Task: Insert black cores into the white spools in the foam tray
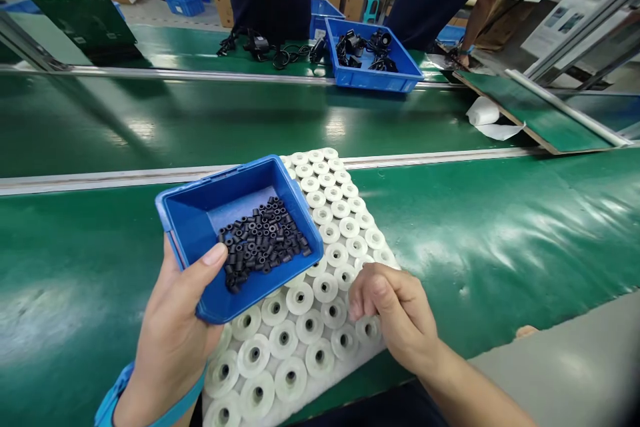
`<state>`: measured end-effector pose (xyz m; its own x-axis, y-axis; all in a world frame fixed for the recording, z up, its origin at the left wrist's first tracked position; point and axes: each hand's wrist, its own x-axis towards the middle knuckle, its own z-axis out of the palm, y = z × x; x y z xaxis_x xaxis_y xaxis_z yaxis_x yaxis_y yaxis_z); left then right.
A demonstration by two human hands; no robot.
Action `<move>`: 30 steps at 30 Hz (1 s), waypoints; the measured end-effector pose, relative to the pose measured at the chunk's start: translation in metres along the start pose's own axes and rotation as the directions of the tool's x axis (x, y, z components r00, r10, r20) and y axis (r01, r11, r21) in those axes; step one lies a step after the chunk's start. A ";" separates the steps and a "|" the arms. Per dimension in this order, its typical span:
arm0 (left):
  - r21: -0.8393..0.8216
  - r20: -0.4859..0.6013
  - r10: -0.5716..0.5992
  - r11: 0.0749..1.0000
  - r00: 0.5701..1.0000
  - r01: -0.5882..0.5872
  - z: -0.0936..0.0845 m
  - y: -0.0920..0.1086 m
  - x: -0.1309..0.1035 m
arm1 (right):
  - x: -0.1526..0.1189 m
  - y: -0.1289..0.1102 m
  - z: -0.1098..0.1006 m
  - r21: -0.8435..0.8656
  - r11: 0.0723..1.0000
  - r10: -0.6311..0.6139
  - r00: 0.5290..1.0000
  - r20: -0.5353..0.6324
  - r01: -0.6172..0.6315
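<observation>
My left hand (pixel 183 307) grips a small blue bin (pixel 240 177), thumb over its near rim. Inside, a heap of short black hollow tubes (pixel 265 237) has slid to the lower side of the tilted bin. Below the bin lies a white foam tray (pixel 333 373) with rows of pale round flanged pieces (pixel 291 378), each with a centre hole. Dark centres show in the nearer pieces; the far ones look pale inside. My right hand (pixel 393 310) is closed above the tray's right edge, fingers curled down. What its fingertips hold, if anything, is hidden.
Beyond the green work surface (pixel 500 233) runs a strip bounded by pale rails (pixel 410 159). A blue crate (pixel 375 77) of black cabled parts, loose cables (pixel 285 53) and a white roll (pixel 483 111) lie farther back. Two people in dark clothing stand across the line.
</observation>
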<state>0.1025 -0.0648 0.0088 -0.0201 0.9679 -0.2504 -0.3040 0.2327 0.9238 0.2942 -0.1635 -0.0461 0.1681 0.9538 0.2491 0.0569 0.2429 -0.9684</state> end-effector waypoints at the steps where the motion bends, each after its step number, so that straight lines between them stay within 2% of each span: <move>1: 0.006 -0.002 -0.003 1.000 1.000 0.003 0.000 -0.001 0.000 | -0.001 0.000 0.002 0.022 1.000 -0.014 1.000 -0.002 0.015; 4: 0.012 -0.015 -0.023 1.000 1.000 0.023 -0.001 -0.002 0.001 | -0.001 0.002 0.004 0.071 0.997 -0.044 0.999 0.008 0.044; 8: -0.017 -0.038 -0.040 0.999 0.998 0.039 -0.001 0.001 0.003 | 0.002 0.005 0.003 0.068 0.997 -0.038 0.999 -0.036 0.041; 12: -0.048 -0.024 -0.036 0.998 0.999 0.035 -0.004 0.000 0.007 | 0.001 0.006 0.006 0.002 0.995 -0.103 0.992 0.067 0.103; 16: -0.098 0.002 -0.005 0.995 1.000 0.005 -0.013 -0.007 0.010 | -0.003 0.008 0.011 -0.024 0.992 -0.118 0.990 0.081 0.121; 19: -0.115 0.063 0.015 0.993 0.998 -0.007 -0.019 -0.010 0.010 | -0.005 0.009 0.014 -0.027 0.989 -0.143 0.982 0.119 0.147; 25: -0.144 0.162 0.072 0.988 0.984 -0.049 -0.021 -0.007 0.006 | 0.002 0.012 0.013 0.014 1.000 -0.005 0.999 -0.035 0.005; 30: -0.119 0.164 0.103 0.989 0.981 -0.084 -0.024 -0.005 0.007 | 0.007 0.011 0.006 0.019 0.999 0.039 0.999 0.020 -0.039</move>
<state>0.0814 -0.0614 -0.0040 0.1047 0.9892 -0.1028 -0.4122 0.1372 0.9007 0.2899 -0.1532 -0.0546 0.1507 0.9658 0.2108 0.0315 0.2084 -0.9775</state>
